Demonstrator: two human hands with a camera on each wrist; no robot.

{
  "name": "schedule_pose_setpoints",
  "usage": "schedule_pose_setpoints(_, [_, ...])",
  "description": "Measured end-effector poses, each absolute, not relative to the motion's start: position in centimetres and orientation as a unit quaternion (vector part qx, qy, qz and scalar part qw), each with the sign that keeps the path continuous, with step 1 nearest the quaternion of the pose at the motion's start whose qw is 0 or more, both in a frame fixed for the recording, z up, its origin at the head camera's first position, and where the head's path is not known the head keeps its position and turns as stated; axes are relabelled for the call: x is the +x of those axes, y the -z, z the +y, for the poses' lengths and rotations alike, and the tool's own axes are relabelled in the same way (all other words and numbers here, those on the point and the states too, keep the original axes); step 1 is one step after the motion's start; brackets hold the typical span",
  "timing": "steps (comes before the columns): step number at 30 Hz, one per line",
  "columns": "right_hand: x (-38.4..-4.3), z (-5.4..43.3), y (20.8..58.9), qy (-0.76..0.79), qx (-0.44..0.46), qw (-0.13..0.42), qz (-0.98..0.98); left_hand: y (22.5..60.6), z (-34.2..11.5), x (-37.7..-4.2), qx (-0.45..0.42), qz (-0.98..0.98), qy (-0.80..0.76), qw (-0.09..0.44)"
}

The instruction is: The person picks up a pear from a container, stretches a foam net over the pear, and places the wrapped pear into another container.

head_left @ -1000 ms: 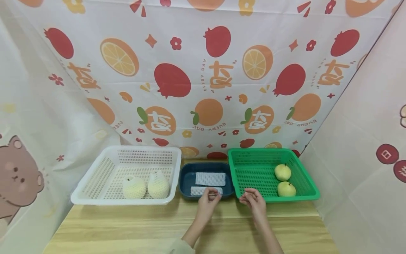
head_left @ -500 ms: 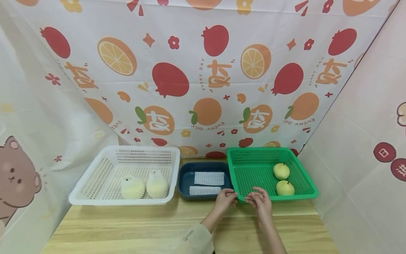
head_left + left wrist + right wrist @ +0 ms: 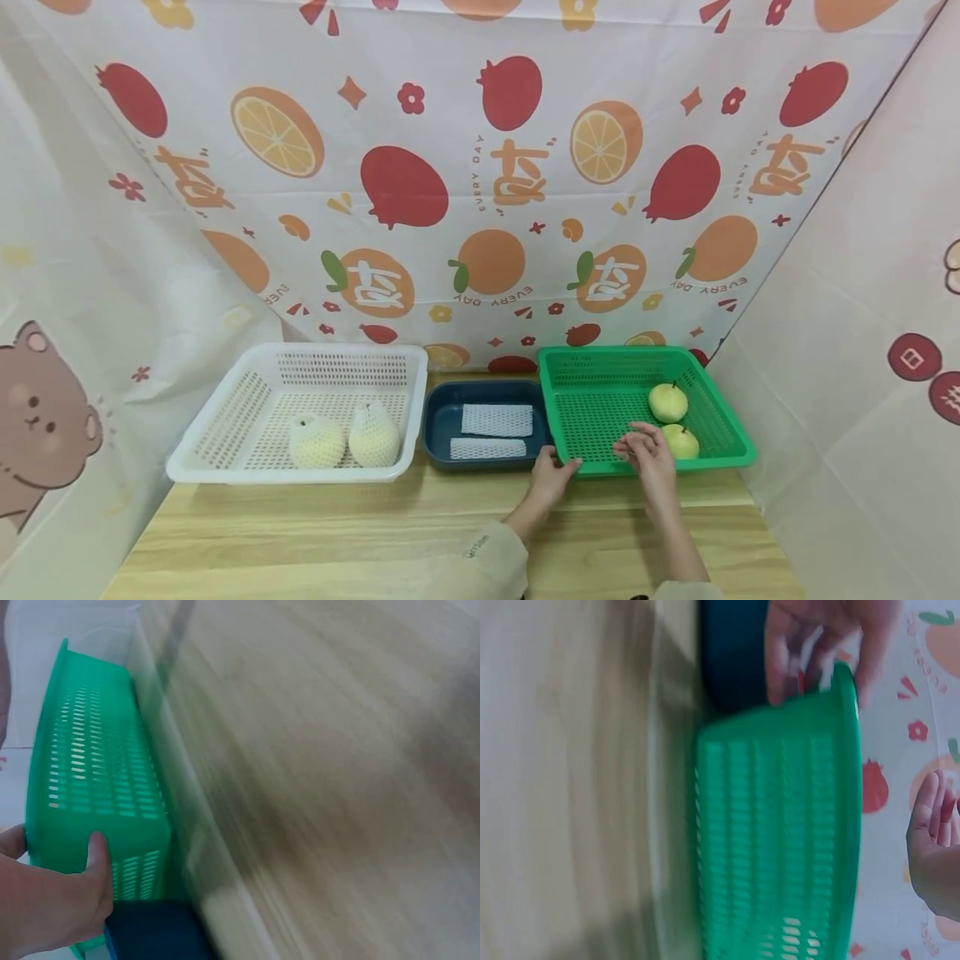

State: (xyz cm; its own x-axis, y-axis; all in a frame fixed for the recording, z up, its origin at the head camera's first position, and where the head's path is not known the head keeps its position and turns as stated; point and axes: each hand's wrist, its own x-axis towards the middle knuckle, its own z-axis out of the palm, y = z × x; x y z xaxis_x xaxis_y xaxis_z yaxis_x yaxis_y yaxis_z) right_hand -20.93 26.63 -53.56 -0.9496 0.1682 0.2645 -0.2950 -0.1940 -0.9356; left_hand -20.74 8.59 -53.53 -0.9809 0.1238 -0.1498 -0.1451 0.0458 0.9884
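Note:
My left hand (image 3: 553,485) grips the near left corner of the green plastic basket (image 3: 603,469). In the left wrist view, the thumb of that hand (image 3: 56,904) lies against the basket's outer wall, with another finger at the rim. Over the front edge of the basket, my right hand (image 3: 651,458) hovers with relaxed fingers and holds nothing. Two bare yellow pears sit at the basket's right side: the rear pear (image 3: 668,403) shows whole, while the front pear (image 3: 683,442) is partly hidden by the right hand. The right wrist view shows that hand (image 3: 939,859) above the rim.
A dark blue tray (image 3: 437,454) left of the green basket holds two white foam net sleeves (image 3: 497,420). Farther left, a white basket (image 3: 300,477) contains two pears (image 3: 317,446) in foam nets. A patterned cloth hangs behind the wooden table (image 3: 315,533).
My left hand has moved right, from over the tray's front edge to the green basket's corner, and now grips it. My right hand has shifted right, towards the front pear.

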Motion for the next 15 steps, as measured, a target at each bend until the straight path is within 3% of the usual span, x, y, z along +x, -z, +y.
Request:
schedule_pose_setpoints(4, [-22.8,29.1,54.3,-0.748,0.057,0.159,-0.642,54.0,8.8,-20.8,-0.007,0.722,-0.686,0.09])
schedule_pose_setpoints(10, [-22.1,29.2,49.2,-0.5,-0.067,0.177,-0.845,54.2,9.1,-20.8,0.005,0.677,-0.731,0.087])
schedule_pose_setpoints(15, [-22.9,31.8,48.7,-0.351,-0.076,0.136,-0.923,54.4,9.2,-20.9,0.001,0.632,-0.768,0.099])
